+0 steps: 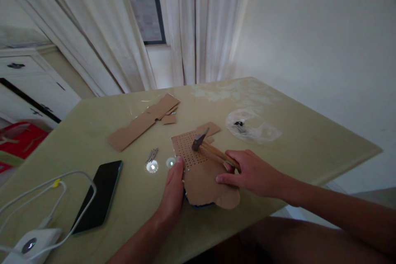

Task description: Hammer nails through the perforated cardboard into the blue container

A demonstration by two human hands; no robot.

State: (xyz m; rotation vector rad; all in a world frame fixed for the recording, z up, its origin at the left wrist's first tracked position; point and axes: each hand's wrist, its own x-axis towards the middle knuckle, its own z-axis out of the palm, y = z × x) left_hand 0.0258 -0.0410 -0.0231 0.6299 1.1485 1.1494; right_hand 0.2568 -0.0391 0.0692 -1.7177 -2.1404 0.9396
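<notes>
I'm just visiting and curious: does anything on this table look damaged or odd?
Yes. The cardboard sheet under the hammer is riddled with rows of small holes. Torn cardboard scraps lie scattered behind it, and loose nails lie beside the phone.

dim | soft daylight from window [145, 4] | glare spots on table [278, 161] | edges warped

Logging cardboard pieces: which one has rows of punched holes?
The piece under both hands, nearest the table edge; the long strip farther back shows no holes.
</notes>
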